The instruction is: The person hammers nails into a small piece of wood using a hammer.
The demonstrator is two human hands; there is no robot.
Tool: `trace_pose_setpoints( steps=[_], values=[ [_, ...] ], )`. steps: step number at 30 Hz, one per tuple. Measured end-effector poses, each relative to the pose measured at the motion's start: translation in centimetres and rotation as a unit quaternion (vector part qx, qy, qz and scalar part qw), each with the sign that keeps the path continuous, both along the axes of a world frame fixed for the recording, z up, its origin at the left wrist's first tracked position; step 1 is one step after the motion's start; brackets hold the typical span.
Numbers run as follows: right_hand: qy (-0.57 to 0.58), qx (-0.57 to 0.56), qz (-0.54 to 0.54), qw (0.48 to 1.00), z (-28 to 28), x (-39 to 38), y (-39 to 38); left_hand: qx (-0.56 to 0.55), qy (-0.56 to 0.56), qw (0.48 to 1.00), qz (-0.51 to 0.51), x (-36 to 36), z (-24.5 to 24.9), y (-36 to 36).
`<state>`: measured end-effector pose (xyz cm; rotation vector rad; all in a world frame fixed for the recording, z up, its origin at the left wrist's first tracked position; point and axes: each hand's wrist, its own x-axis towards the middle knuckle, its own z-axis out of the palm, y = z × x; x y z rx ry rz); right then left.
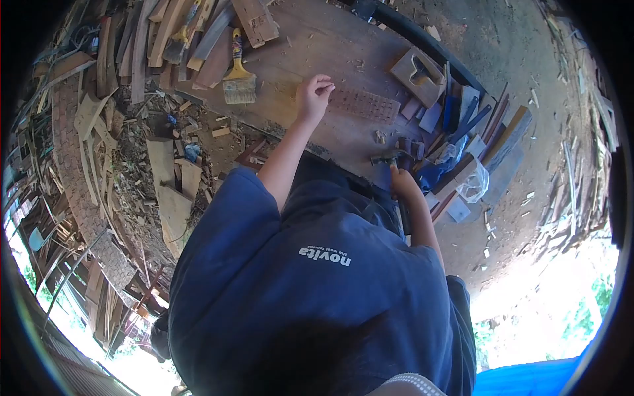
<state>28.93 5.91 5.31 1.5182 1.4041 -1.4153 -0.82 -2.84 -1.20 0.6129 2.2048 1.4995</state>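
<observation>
My left hand [316, 99] is raised over the wooden work surface [310, 39], its fingertips pinched together; whatever they hold, if anything, is too small to make out. Just right of it lies a flat reddish-brown wooden piece [363, 105] marked with rows of small dark spots. My right hand [403, 182] is closed around the handle of a hammer [389, 158] near the surface's front edge. The hammer's head points up and away from me, beside small dark wooden blocks [411, 146].
A yellow-handled brush [239, 86] and wood strips [214, 63] lie at the left. At the right are a wooden block tool [419, 76], blue-handled tools [452, 113], a clear plastic bag [474, 181] and a long plank [508, 135]. Scrap wood covers the left ground.
</observation>
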Motion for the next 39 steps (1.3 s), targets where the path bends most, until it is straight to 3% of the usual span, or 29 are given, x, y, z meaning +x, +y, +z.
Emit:
trace_pose_setpoints(
  steps=[3,4,5,6,8,10,12,13,15,16,18,20,26,31,34,39],
  values=[
    [0.017,0.024,-0.010,1.000,0.2,0.2,-0.8,-0.004,0.068,0.998,-0.015,0.0,-0.7,-0.2],
    [0.079,0.188,0.054,0.977,-1.2,1.2,-1.9,0.014,0.114,0.993,-0.024,0.1,-1.0,-0.3],
    [0.140,0.344,0.116,0.921,-1.8,1.7,-2.6,0.032,0.161,0.986,-0.033,0.2,-1.2,-0.4],
    [0.109,0.284,0.061,0.950,1.7,-0.5,-2.3,0.033,0.159,0.986,-0.029,0.3,-1.3,-0.4],
    [0.134,0.314,0.035,0.939,4.3,-2.6,-1.9,0.029,0.259,0.964,-0.046,0.2,-1.2,-0.4],
    [0.160,0.345,0.008,0.925,6.0,-4.7,-1.1,0.026,0.290,0.956,-0.046,0.2,-1.2,-0.6],
    [0.294,0.406,0.030,0.865,7.1,-7.2,-0.1,0.022,0.319,0.946,-0.046,-0.1,-1.6,-0.7],
    [0.294,0.406,0.036,0.864,7.1,-8.6,0.3,0.030,0.313,0.948,-0.052,-0.2,-1.9,-0.8],
    [0.435,0.504,0.115,0.737,6.6,-11.5,0.7,0.038,0.304,0.951,-0.050,-0.1,-2.2,-1.0],
    [0.436,0.503,0.122,0.736,6.2,-12.4,0.4,0.045,0.305,0.950,-0.048,-0.1,-2.0,-0.9],
    [0.330,0.371,0.125,0.859,5.2,-13.8,-0.5,0.052,0.304,0.950,-0.037,-0.1,-1.6,-0.9],
    [0.328,0.366,0.152,0.858,4.3,-15.5,-1.1,0.011,0.251,0.967,-0.032,-0.2,-1.4,-1.1],
    [0.323,0.369,0.176,0.854,2.2,-16.8,-1.6,0.025,0.250,0.968,-0.014,0.2,-3.3,-1.4],
    [0.383,0.410,0.150,0.814,1.6,-16.2,-1.7,0.025,0.257,0.966,-0.029,-0.2,-2.3,-1.6],
    [0.303,0.375,0.172,0.859,1.9,-16.7,-1.9,0.038,0.255,0.966,-0.020,0.0,-3.3,-1.4],
    [0.312,0.366,0.135,0.866,1.9,-16.7,-2.0,0.017,0.257,0.966,-0.021,0.0,-2.8,-1.7]
  ],
)
